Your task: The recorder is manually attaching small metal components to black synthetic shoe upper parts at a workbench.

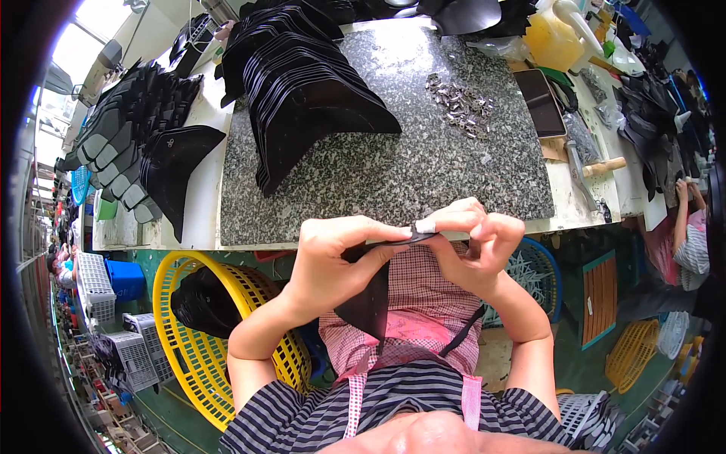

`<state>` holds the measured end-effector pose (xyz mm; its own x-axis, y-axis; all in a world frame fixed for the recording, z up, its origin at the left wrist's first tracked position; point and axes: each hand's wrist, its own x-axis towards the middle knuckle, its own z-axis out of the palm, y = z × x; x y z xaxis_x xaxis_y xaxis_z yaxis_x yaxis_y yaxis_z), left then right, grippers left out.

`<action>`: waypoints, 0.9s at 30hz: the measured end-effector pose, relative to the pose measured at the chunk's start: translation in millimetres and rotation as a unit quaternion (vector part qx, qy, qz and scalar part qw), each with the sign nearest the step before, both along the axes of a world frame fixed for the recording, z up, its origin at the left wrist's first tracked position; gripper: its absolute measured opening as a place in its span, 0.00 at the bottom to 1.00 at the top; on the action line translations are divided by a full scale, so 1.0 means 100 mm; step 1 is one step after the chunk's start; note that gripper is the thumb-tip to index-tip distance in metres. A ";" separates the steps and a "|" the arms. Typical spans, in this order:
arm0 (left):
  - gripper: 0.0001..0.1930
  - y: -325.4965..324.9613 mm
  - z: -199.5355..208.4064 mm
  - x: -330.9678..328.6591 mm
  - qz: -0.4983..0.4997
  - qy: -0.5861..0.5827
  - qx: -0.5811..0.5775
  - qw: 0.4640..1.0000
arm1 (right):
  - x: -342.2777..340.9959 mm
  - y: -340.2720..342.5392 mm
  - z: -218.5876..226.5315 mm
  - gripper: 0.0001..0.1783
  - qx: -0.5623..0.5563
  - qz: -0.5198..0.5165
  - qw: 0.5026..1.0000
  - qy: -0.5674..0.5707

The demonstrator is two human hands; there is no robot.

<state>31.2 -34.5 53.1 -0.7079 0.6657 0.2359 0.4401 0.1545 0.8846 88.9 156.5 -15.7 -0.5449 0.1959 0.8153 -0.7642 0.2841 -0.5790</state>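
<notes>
A black shaped piece of sheet material (368, 304), possibly leather, hangs from my hands in front of the table edge. My left hand (330, 261) is closed on it, thumb and forefinger pinching its upper edge. From the other side my right hand (480, 250) pinches the end of the same edge, with white tape around one fingertip. Whether a small metal part sits between the fingertips I cannot make out. Beyond my hands, on a speckled granite slab (484, 181), lie a fanned stack of similar black pieces (321, 106) and a heap of small metal fittings (461, 106).
More black pieces with grey patches (128, 144) overlap at the table's left. On the right lie a dark-screened tablet (540, 102), a hammer (578, 174) and a yellowish jug (556, 38). A yellow basket (189, 333) stands below left, a blue basket (556, 280) below right. A person's arm (683, 216) shows far right.
</notes>
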 end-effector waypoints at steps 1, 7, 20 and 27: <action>0.11 0.01 -0.01 0.03 0.012 0.026 0.011 1.000 | 0.02 0.02 0.03 0.23 0.033 -0.011 0.999 -0.021; 0.12 0.05 -0.02 0.09 0.004 0.115 0.030 0.993 | 0.11 0.07 0.16 0.21 0.094 -0.032 0.993 -0.060; 0.15 0.06 -0.10 0.10 -0.007 0.180 0.010 0.984 | 0.07 0.10 0.04 0.25 0.114 0.066 0.988 -0.085; 0.17 0.01 -0.07 0.09 -0.063 0.282 -0.003 0.957 | 0.09 0.07 0.02 0.25 0.128 0.161 0.970 -0.130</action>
